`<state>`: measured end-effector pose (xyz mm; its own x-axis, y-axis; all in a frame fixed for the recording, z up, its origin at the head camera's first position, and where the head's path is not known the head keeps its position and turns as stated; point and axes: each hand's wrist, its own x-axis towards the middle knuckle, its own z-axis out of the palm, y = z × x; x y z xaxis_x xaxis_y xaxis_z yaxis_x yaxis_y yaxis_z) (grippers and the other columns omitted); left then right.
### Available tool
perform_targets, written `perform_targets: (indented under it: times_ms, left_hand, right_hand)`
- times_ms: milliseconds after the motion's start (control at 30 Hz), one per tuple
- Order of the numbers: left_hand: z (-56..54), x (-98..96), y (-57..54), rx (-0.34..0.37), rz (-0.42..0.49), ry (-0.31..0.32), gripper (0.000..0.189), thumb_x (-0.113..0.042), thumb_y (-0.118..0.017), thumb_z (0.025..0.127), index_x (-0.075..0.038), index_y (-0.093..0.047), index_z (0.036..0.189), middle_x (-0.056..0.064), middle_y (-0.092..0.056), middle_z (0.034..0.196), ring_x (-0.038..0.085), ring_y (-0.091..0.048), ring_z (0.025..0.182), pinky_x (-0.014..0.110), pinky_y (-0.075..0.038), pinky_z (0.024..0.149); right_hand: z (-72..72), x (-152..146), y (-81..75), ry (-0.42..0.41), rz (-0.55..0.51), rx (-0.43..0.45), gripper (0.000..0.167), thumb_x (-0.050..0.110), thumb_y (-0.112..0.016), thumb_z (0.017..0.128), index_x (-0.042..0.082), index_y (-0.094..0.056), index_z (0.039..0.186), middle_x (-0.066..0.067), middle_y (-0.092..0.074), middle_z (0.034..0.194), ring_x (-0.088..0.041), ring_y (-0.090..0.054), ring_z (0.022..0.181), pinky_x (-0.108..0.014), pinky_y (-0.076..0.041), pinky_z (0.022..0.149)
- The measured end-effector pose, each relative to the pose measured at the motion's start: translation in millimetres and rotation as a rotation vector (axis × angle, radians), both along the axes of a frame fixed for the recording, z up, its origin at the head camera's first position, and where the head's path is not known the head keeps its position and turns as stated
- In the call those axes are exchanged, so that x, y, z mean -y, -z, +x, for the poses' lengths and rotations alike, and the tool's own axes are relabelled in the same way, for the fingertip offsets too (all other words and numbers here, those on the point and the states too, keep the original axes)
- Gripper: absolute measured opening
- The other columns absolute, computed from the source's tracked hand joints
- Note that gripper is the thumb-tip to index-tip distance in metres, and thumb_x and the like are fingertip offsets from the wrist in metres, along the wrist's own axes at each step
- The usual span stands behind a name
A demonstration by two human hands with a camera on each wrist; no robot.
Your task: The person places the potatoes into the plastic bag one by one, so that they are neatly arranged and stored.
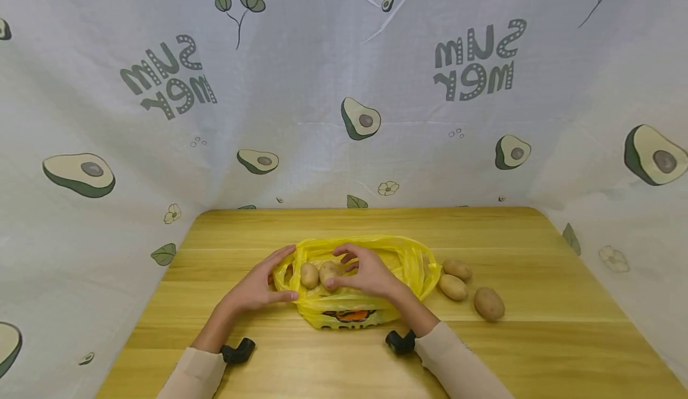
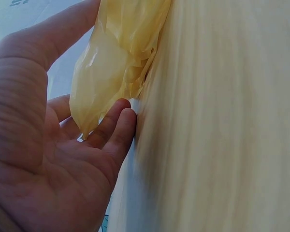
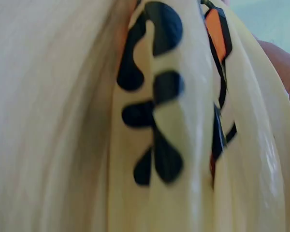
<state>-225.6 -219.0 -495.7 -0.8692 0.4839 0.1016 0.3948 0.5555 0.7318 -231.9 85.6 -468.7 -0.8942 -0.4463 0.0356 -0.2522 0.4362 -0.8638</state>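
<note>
Lengthwise, the yellow bag (image 1: 368,304) parallels the far edge of the desk (image 1: 317,363) near mid-width, left hand (image 1: 258,285) spread at its left end, right hand (image 1: 366,272) loosely parted beside a potato (image 1: 326,272) inside, nearer the loose potatoes (image 1: 453,287).

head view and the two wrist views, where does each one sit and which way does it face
Head: worn on the head, looking forward and down at the yellow bag on the table; both hands, left and right, and sleeves show.
Left wrist: on the left wrist, looking past the palm at the bag; palm, thumb and fingers show.
Right wrist: on the right wrist, facing the bag's printed side; a sliver of hand shows.
Shared: head and right wrist both show the dark-and-orange print.
</note>
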Motion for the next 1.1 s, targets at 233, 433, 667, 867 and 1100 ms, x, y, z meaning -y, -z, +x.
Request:
perform_targets:
  times_ms: [233,433,667,867,1100]
  left_hand:
    - [0.3,0.3,2.4,-0.002,-0.017,-0.001,0.102,-0.047,-0.085,0.082,-0.019,-0.03,0.164,0.008,-0.028,0.17,0.038,-0.024,0.157,0.065,-0.025,0.122]
    - [0.9,-0.1,1.8,0.005,-0.007,0.001,0.103,-0.047,-0.085,0.082,-0.018,-0.03,0.164,0.008,-0.027,0.17,0.038,-0.024,0.157,0.065,-0.025,0.122]
    - [0.0,-0.1,1.6,-0.006,-0.018,0.001,0.103,-0.047,-0.085,0.082,-0.018,-0.03,0.164,0.008,-0.028,0.17,0.038,-0.025,0.157,0.065,-0.026,0.122]
    - [0.1,0.1,1.7,-0.01,-0.022,0.003,0.104,-0.048,-0.085,0.082,-0.018,-0.03,0.164,0.009,-0.028,0.17,0.038,-0.025,0.157,0.065,-0.026,0.122]
    - [1.1,0.3,1.4,-0.009,-0.035,-0.005,0.104,-0.049,-0.085,0.082,-0.02,-0.029,0.164,0.01,-0.028,0.17,0.038,-0.025,0.157,0.065,-0.025,0.122]
  right_hand:
    - [1.6,-12,-4.0,-0.012,-0.023,-0.035,0.063,0.032,-0.086,0.085,0.002,-0.062,0.134,-0.015,-0.065,0.132,-0.029,-0.062,0.115,-0.047,-0.055,0.1]
    - [3.7,-24,-6.2,0.002,-0.034,-0.017,0.064,0.034,-0.086,0.085,0.004,-0.061,0.136,-0.016,-0.063,0.135,-0.03,-0.061,0.118,-0.047,-0.054,0.102]
    - [4.4,-39,-7.5,0.02,-0.042,-0.031,0.063,0.034,-0.087,0.085,0.004,-0.062,0.135,-0.018,-0.064,0.134,-0.038,-0.061,0.121,-0.05,-0.053,0.104]
    - [8.7,-51,-10.8,0.044,-0.053,-0.074,0.057,0.025,-0.085,0.087,0.001,-0.063,0.133,-0.022,-0.064,0.132,-0.042,-0.061,0.119,-0.054,-0.053,0.102]
    - [11.9,-67,-15.1,0.038,-0.084,-0.067,0.06,0.031,-0.085,0.086,0.005,-0.063,0.135,-0.021,-0.063,0.135,-0.043,-0.061,0.12,-0.053,-0.052,0.104]
